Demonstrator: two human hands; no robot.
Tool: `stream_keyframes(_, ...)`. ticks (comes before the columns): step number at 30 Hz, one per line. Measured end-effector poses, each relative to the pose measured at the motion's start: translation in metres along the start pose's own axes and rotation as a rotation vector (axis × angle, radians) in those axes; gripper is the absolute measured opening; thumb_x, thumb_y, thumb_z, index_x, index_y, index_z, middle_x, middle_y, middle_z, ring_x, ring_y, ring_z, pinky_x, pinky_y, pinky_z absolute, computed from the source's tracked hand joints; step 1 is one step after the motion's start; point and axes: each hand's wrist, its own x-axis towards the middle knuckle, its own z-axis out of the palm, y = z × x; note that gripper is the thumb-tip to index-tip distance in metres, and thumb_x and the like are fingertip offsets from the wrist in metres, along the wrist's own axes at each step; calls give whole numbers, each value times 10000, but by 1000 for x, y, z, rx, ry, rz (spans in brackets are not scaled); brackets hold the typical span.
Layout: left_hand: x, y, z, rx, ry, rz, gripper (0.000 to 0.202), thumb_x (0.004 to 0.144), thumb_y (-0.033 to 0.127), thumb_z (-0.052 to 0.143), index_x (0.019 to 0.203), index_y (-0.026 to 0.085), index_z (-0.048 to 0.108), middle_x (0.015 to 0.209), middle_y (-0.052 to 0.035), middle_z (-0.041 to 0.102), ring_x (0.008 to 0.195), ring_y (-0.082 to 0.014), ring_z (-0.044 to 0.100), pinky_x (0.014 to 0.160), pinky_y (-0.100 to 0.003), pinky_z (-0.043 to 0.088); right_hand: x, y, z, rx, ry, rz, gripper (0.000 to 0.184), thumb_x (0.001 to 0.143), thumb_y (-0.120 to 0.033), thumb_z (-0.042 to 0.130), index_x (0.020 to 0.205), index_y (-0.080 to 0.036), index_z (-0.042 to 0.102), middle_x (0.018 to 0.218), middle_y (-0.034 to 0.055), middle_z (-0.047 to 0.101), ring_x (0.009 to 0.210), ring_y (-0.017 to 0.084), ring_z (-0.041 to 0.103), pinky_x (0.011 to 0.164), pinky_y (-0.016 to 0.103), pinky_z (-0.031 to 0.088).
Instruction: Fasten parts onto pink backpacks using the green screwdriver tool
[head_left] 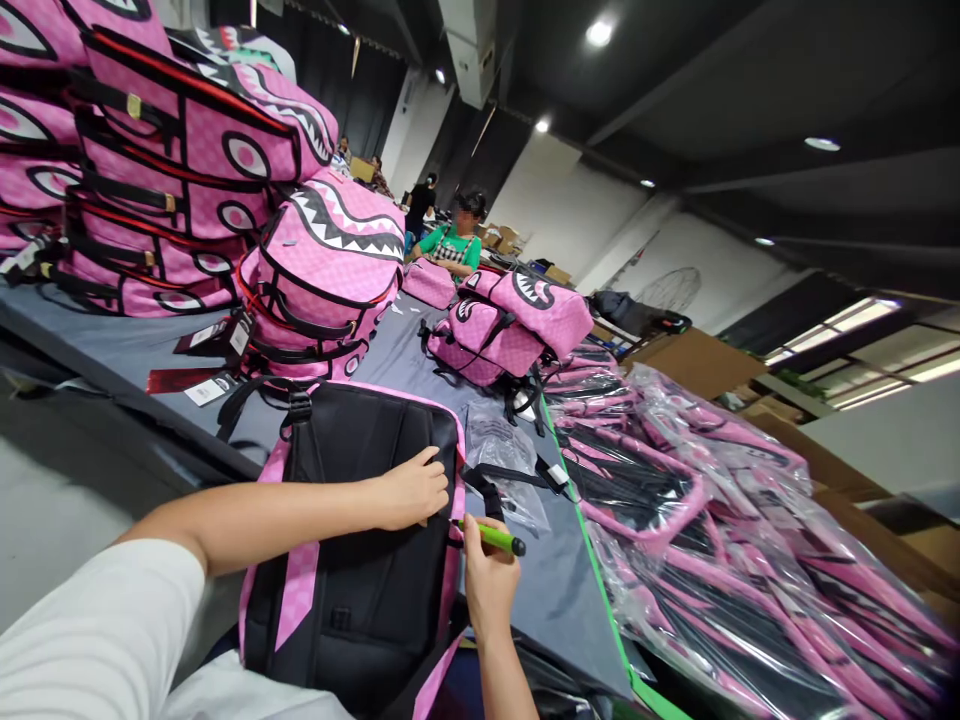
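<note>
A pink-trimmed backpack (375, 590) lies in front of me with its black padded back facing up. My left hand (416, 487) rests on this panel near the right edge, its fingers bent and pressed onto the fabric. My right hand (491, 580) is closed round a lime-green marker (496, 539) with a black end. The marker's dark tip points left and meets the pink edging close to my left fingers. A pink shoulder strap (298, 590) hangs across the left side of the backpack. Past its right edge a black strap (510, 474) lies on clear plastic.
Pink backpacks (172, 170) with shark-mouth prints are stacked at the left, and more pink bags (499, 330) sit ahead on the grey table (574, 600). Plastic-wrapped backpacks (720, 520) pile up beyond the green edge at right. A person in green (454, 245) is at the far end.
</note>
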Motion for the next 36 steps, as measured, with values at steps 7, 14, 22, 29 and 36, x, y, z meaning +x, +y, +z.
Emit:
stream_keyframes(7, -1, -15, -66, -13, -81, -18, 392, 754, 493, 817, 804, 133, 672, 769, -78, 704, 770, -213, 622, 730, -357, 369, -23, -32, -30, 204, -130, -131, 521, 841, -533, 681, 1217, -174, 648, 1065, 123, 764, 890, 263, 753, 862, 410, 594)
stream_keyframes(14, -12, 21, -161, -129, -29, -324, 332, 887, 479, 685, 880, 148, 670, 836, -80, 731, 821, -246, 694, 683, -339, 414, -7, -117, -79, 114, -204, -647, 291, 914, -364, 656, 1178, -240, 670, 952, 65, 795, 934, 256, 762, 884, 413, 611)
stream_keyframes(22, -20, 48, -79, -540, -244, -606, 166, 899, 350, 664, 955, 217, 746, 951, -38, 780, 894, -217, 733, 735, -280, 540, -2, -62, -22, 62, -373, -630, 314, 936, -346, 609, 1204, -201, 685, 1102, 100, 774, 956, 228, 763, 868, 362, 622)
stream_keyframes(29, -35, 1, -80, -339, -123, -540, 498, 875, 190, 666, 1363, 223, 573, 1474, -131, 549, 1397, -294, 460, 1110, -466, 395, -12, -20, 5, 12, -285, -779, 328, 949, -269, 593, 1268, -232, 656, 1029, 81, 787, 951, 219, 746, 874, 377, 594)
stream_keyframes(36, -15, -28, -46, -274, -511, -473, 904, 807, 376, 775, 1559, 239, 294, 1542, -145, 458, 1334, -327, 473, 1037, -447, 405, -35, -16, 9, 80, -285, -714, 318, 955, -234, 563, 1265, -244, 633, 985, 77, 779, 915, 231, 736, 901, 426, 573)
